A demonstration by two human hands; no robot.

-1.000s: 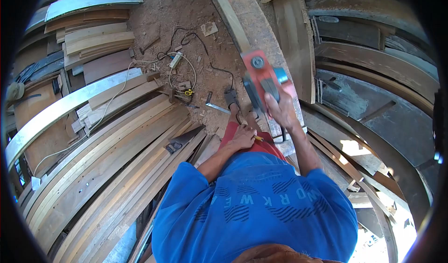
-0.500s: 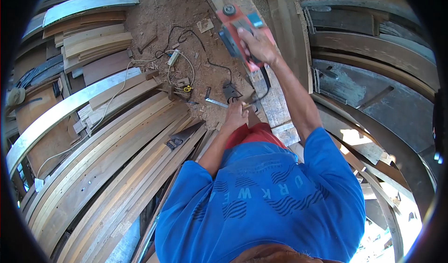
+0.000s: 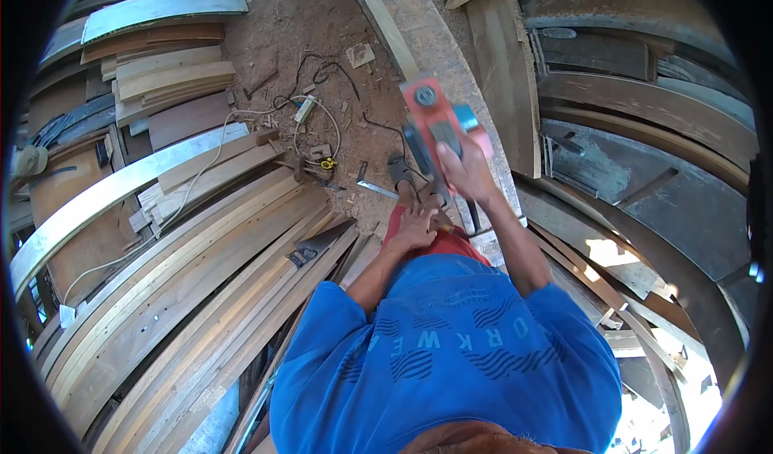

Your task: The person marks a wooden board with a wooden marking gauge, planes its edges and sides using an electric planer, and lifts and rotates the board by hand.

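My right hand (image 3: 467,170) is wrapped round the rear handle of a red electric planer (image 3: 428,109). The planer is over the near part of a wooden bench plank (image 3: 475,91), and a pale wood strip (image 3: 385,27) runs out beyond its front end. A black cord (image 3: 473,216) hangs from the planer's back. Low by my knees, my left hand (image 3: 415,228) lies against my leg with its fingers stretched and somewhat apart. Its thumb side is partly hard to make out.
A metal square (image 3: 377,188) lies on the dusty floor near my foot. A power strip (image 3: 304,109) with cords and a hammer (image 3: 260,85) are farther left. A handsaw (image 3: 318,243) rests on stacked boards (image 3: 209,293). More boards (image 3: 636,99) line the right.
The planer and my right hand have come back toward my body, showing more of the pale strip. My left hand has drawn nearer to me, onto my leg.
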